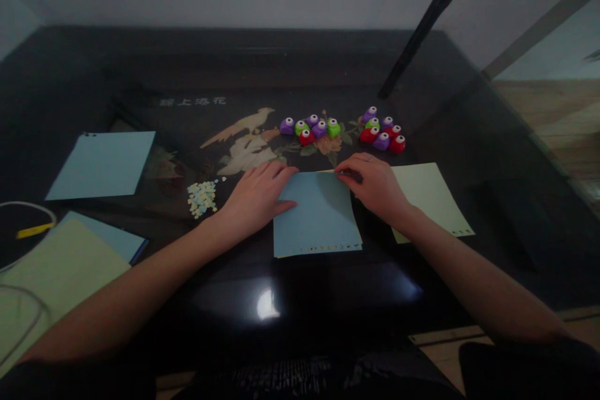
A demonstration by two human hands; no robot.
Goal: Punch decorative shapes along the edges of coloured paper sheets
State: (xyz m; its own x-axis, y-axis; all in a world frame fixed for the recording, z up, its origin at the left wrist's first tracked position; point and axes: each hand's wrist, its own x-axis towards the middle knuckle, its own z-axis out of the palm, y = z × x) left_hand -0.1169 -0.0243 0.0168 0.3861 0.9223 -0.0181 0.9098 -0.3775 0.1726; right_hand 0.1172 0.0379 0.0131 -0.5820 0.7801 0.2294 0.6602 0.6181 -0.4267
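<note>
In front of me lies a sheet of blue paper point(316, 215) with a row of small punched holes along its near edge. Paler paper edges peek out beneath it at the top and lower right. My left hand point(260, 190) rests over the sheet's left edge, fingers extended and thumb apart on the paper. At the far right corner, my right hand point(368, 181) pinches the paper's edge between thumb and fingertips. A pale green sheet point(424, 194), also punched along its near edge, lies beneath and beside my right wrist.
Small eye-topped paper punches stand in a left cluster point(309, 128) and a right cluster point(383, 131). Tiny paper cutouts point(202, 198) are heaped left. Another blue sheet point(103, 165), yellow-green paper point(65, 269) and a cable point(28, 205) lie further left. A dark stick point(422, 31) rises behind.
</note>
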